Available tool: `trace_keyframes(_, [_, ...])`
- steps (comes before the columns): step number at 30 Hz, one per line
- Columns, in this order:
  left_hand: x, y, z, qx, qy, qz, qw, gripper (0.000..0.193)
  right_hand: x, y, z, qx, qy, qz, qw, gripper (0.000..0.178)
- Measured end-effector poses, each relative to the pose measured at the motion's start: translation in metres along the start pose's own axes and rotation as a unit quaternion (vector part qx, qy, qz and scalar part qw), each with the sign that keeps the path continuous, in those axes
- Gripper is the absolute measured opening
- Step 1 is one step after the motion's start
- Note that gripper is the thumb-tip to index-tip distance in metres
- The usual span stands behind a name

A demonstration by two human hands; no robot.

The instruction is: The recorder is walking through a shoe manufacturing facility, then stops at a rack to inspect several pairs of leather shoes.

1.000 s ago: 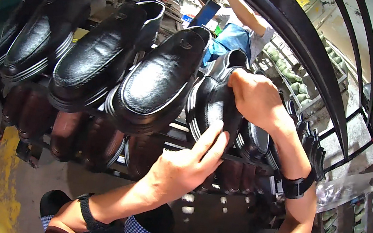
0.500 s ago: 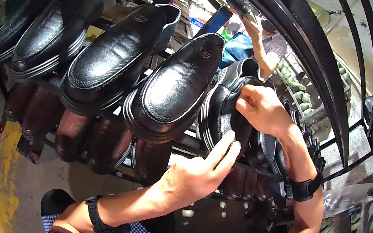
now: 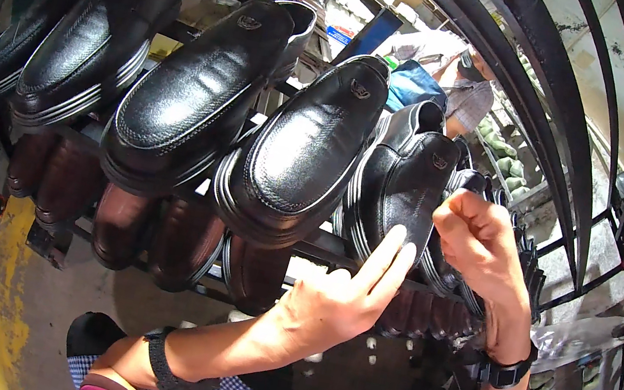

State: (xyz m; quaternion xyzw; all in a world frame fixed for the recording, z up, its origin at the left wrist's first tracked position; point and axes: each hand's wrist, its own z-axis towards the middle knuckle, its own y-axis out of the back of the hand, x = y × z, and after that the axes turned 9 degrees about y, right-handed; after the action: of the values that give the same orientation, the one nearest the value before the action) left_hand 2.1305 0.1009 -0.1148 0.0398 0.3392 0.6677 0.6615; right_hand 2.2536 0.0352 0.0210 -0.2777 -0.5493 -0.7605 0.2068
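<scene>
1. The black slip-on shoe (image 3: 400, 190) sits toe-down on the upper rail of the metal rack (image 3: 319, 246), fifth in a row of black shoes, its long axis tilted from heel at top to toe at bottom.
2. The left hand (image 3: 334, 303) is nearer: its fingers (image 3: 388, 259), extended and pressed together, touch the toe from below.
3. The right hand (image 3: 482, 250), loosely curled and holding nothing, is just right of the shoe.
4. The leather is grained and glossy, with a striped sole edge; brown shoes (image 3: 178, 242) hang on the rail below.
</scene>
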Motion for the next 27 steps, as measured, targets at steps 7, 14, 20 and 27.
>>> trace_keyframes(7, [0.027, 0.041, -0.018, -0.087, 0.037, -0.080, 0.992, 0.067, 0.006, -0.021, 0.048, 0.030, 0.074, -0.042, 0.996, 0.024])
trace_keyframes(14, [0.052, 0.062, -0.017, -0.131, 0.139, -0.065, 0.979, 0.079, -0.007, -0.045, 0.077, -0.003, 0.133, -0.126, 0.983, 0.011])
trace_keyframes(20, [0.046, 0.056, -0.023, -0.124, 0.151, 0.035, 0.980, 0.076, 0.002, -0.054, 0.076, -0.003, 0.130, -0.127, 0.983, 0.012])
trace_keyframes(27, [0.051, 0.053, -0.023, -0.140, 0.116, 0.106, 0.977, 0.078, -0.001, -0.053, 0.080, -0.019, 0.049, 0.036, 0.998, 0.016])
